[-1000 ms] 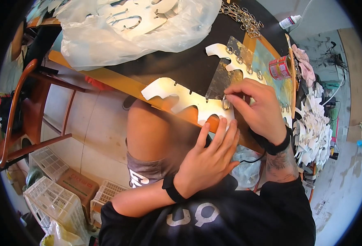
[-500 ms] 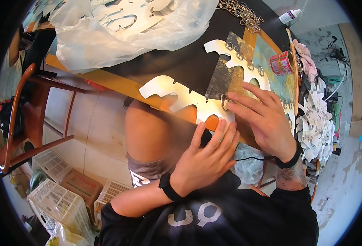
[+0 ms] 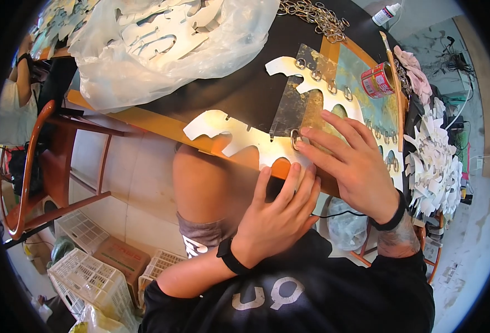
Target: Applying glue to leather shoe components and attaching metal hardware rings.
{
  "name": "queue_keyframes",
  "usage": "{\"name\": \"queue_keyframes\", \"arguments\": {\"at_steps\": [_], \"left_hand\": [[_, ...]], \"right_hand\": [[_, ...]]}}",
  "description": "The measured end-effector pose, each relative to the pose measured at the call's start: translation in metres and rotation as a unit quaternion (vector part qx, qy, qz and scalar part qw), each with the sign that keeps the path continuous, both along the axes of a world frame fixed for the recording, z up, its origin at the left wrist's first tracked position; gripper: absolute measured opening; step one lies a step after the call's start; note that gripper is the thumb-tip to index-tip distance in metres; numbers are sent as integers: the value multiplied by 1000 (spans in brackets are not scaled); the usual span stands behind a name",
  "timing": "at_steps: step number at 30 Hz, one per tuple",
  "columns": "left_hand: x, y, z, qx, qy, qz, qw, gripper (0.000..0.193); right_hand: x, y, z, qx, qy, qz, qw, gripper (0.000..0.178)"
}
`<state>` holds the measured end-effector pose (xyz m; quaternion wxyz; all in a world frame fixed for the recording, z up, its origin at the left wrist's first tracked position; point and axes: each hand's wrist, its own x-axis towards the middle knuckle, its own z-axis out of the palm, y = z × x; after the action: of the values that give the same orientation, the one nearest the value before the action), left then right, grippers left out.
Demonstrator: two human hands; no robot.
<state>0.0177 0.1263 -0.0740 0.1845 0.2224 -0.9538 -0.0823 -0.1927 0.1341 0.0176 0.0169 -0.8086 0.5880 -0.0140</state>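
Note:
A white cut-out sheet piece [image 3: 214,123] with scalloped and notched edges lies at the table's near edge. My left hand [image 3: 278,216] rests its outstretched fingertips on the near side of this piece, fingers apart. A metal ring [image 3: 295,139] stands on the piece by its far edge. My right hand [image 3: 358,161] holds the ring between its fingertips, the rest of its fingers stretched forward. Beyond it lies a second white cut-out piece [image 3: 284,65], with several metal rings [image 3: 332,87] set along its edge. My right hand covers part of that piece.
A plastic bag [image 3: 139,89] of white cut-outs lies at the far left. Loose rings [image 3: 314,15] are heaped at the back. A red can [image 3: 377,82], a brush [image 3: 388,50] and a white bottle [image 3: 386,14] are at right. A wooden chair [image 3: 39,161] and crates [image 3: 92,277] stand left.
The whole view has shifted slightly, showing more of another person at the far left. Both hands keep nearly the same place on the piece, and the ring stays at my right fingertips.

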Motion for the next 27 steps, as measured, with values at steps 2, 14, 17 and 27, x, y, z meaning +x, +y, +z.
{"name": "queue_keyframes", "arguments": {"at_steps": [2,14,17,27], "left_hand": [[0,0,1,-5,-2,-1,1000,65],[-3,2,2,1,-12,2,1000,64],[-3,1,2,-1,-10,4,1000,64],[-4,2,-1,-9,7,3,1000,61]], "right_hand": [[-1,2,2,3,-8,1,1000,59],[3,7,-9,1,-16,-11,1000,53],[3,9,-10,-1,-18,-18,1000,56],[-4,14,-6,-20,-35,9,999,56]]}}
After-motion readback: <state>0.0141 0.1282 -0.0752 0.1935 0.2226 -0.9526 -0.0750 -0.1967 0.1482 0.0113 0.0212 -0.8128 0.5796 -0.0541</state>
